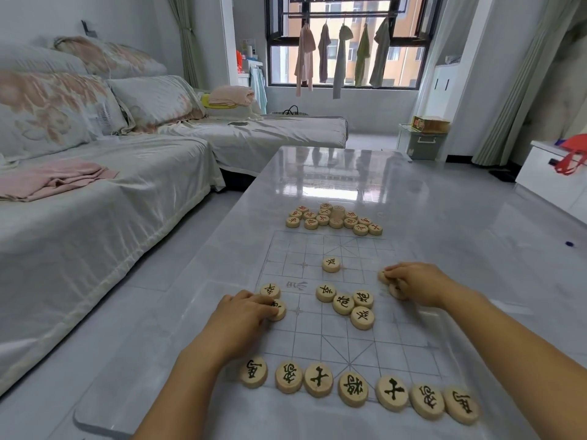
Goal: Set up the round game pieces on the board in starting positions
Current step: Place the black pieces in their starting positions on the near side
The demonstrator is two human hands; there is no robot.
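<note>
A clear board [317, 341] with a printed grid lies on the glossy table. Several black-marked wooden discs [352, 389] line its near edge. A loose cluster of black discs [343, 303] sits mid-board, with one more disc [331, 264] farther up. My left hand [241, 315] pinches a disc [279, 310] at the left side, beside another disc [270, 290]. My right hand [413, 282] grips a disc [383, 276] at the right edge, with a second disc [395, 291] partly hidden under its fingers. Red-marked discs [333, 217] are heaped beyond the far edge.
The grey table [460, 217] stretches away toward the window. A covered sofa [111, 185] with a pink cloth runs along the left. A white cabinet [552, 173] stands at the right, and a small blue object [569, 244] lies on the floor.
</note>
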